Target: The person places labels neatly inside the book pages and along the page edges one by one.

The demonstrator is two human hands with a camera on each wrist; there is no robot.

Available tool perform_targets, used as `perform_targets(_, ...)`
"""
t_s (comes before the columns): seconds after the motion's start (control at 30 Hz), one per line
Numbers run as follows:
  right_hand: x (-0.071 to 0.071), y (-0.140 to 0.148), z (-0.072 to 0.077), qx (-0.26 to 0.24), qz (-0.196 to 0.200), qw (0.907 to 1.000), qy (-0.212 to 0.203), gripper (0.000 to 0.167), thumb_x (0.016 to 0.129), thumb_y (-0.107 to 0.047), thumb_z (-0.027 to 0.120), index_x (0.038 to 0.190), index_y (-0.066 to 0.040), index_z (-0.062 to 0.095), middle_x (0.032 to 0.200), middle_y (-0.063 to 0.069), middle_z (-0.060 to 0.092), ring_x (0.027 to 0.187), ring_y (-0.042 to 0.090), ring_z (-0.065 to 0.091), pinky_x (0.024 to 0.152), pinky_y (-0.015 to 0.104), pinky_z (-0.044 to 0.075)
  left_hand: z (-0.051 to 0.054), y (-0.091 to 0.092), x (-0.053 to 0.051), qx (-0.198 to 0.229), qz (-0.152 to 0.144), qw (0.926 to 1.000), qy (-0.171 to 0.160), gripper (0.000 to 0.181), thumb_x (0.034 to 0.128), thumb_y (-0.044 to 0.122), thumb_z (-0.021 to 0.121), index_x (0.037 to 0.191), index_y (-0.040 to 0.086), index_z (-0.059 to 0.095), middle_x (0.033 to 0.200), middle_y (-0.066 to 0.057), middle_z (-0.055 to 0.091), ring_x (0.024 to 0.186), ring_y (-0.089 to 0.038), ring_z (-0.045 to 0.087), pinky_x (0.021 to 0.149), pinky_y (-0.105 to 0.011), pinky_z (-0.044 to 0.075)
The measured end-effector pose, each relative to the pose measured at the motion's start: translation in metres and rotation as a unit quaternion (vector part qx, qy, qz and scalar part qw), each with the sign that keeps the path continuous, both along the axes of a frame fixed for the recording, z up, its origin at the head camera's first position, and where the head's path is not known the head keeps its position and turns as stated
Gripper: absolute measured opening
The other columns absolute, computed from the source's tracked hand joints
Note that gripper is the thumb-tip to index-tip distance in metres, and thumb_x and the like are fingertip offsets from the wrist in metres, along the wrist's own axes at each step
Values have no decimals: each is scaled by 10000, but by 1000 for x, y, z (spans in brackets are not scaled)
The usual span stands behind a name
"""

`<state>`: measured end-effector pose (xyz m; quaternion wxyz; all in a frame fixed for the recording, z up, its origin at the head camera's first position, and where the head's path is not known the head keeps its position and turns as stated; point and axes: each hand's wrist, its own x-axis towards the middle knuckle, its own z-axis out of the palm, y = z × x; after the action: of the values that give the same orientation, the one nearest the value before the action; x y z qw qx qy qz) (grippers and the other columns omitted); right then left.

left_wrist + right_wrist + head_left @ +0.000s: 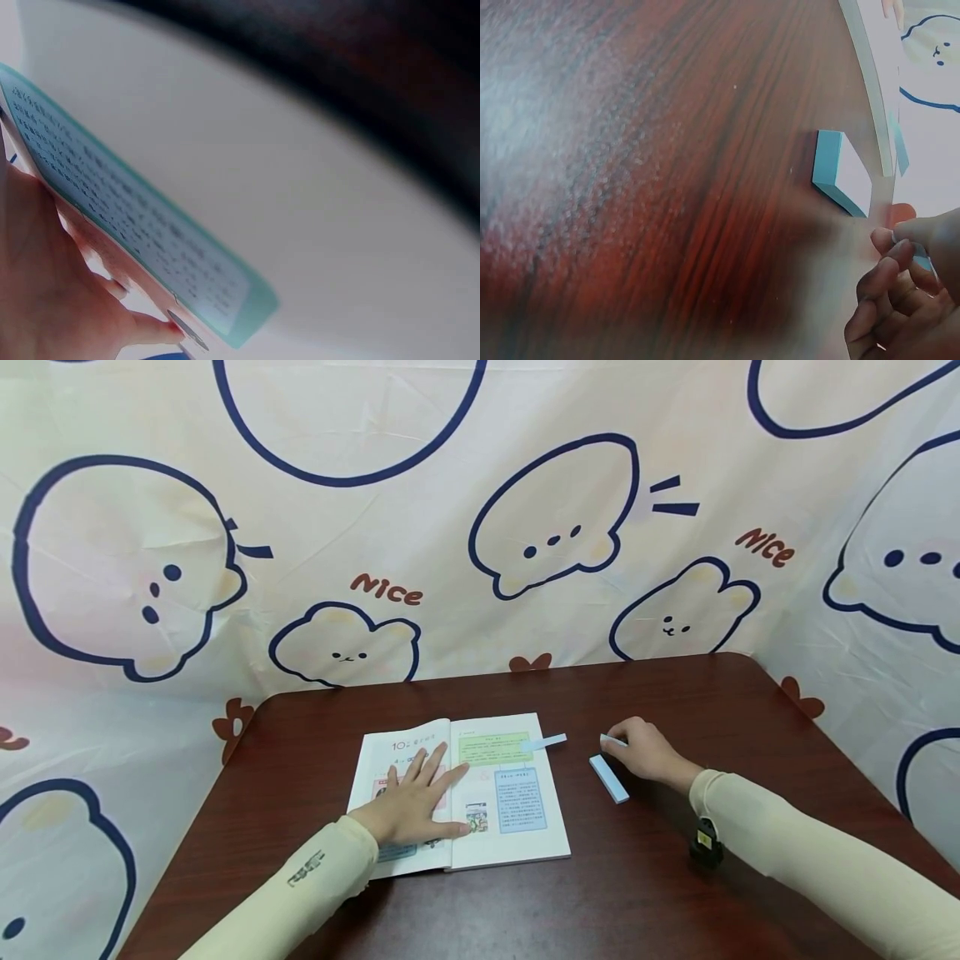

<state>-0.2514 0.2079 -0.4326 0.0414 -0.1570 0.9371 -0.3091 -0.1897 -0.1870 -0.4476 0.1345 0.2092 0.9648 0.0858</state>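
Observation:
An open book (pixel 510 852) lies on the table, with printed text boxes and pictures on its pages. Fingers spread, my left hand (pixel 412 799) rests on the left page and reaches across the fold. In the left wrist view the page (pixel 247 165) fills most of the picture. My right hand (pixel 647 750) pinches a light blue paper strip (pixel 613 741) between thumb and fingers, to the right of the book. Just below it lies a pad of blue sticky notes (pixel 608 779), also seen as a small block (pixel 847 172) in the right wrist view. Another blue strip (pixel 553 741) sticks out from the right page's edge.
The dark brown table (pixel 525 910) has a glossy wood grain and rounded far corners. Behind it hangs a pale curtain (pixel 442 527) with cartoon outlines, and similar cloth covers both sides. A black device (pixel 706 843) is strapped to the right wrist.

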Motion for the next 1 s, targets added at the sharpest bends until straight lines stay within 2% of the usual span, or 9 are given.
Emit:
perform_targets(0.13,1,1,1,21,27,10000,38,247,1023,-149,568,1038,-4,767,1004,134,763,755,151,579,670,315,455,0,0,0,-2,8,10000,14,975,810,873,477,1612,401,187,1732,-55,-48,1584,-430,24,1118,-817,117)
perform_targets(0.23,1,2,2,39,53,10000,43,251,1024,-153,566,1047,-2,766,1052,161,759,803,157,605,694,318,467,1,0,0,6,8,10000,3,974,812,870,479,1612,398,189,1732,-57,-46,1584,-431,23,1117,-818,116)
perform_targets(0.47,0,3,3,-63,148,9998,117,236,1022,-141,576,1005,-10,772,997,136,766,768,155,576,680,318,451,1,0,0,15,-11,10000,-14,969,817,867,478,1613,399,185,1732,-55,-51,1584,-429,24,1118,-817,116)
perform_targets(0.83,2,3,7,-94,182,9996,187,223,1016,-137,589,994,-15,775,992,124,771,829,161,609,713,323,470,2,0,0,20,-14,10000,-52,970,818,865,479,1614,398,181,1731,-58,-58,1583,-433,19,1117,-818,113)
perform_targets(1.0,4,4,8,-189,226,9994,176,220,1017,-134,590,973,-23,775,945,113,762,751,147,575,663,312,459,3,0,0,-29,16,10000,-92,975,811,875,473,1613,407,173,1732,-45,-66,1586,-423,19,1125,-811,114)
